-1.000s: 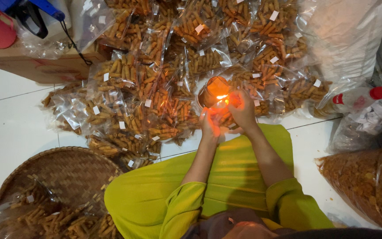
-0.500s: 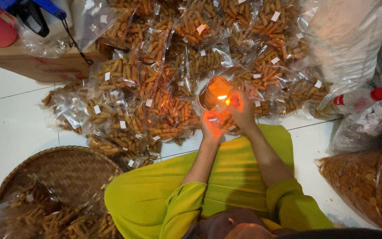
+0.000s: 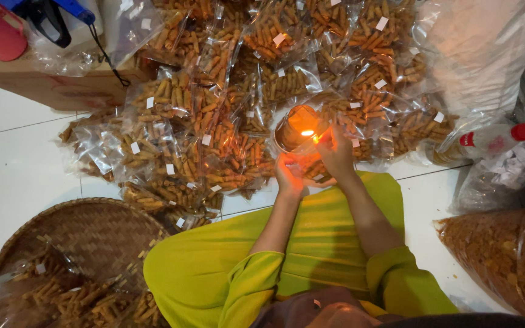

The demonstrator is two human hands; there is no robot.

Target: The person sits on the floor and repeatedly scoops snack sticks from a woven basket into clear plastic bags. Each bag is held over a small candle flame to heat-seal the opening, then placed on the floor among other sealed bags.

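Flame (image 3: 307, 132) is the worry: both hands, left hand (image 3: 289, 177) and right hand (image 3: 337, 152), pinch a clear snack bag (image 3: 311, 167) right at it, just before the packet heap (image 3: 226, 115), so lingering could scorch plastic or fingers.

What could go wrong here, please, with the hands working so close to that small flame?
The left hand and right hand hold a clear snack bag right at the flame, so fingers could get burnt or the plastic could melt too far. The pile of sealed bags crowds the flame's holder and might catch or scorch.
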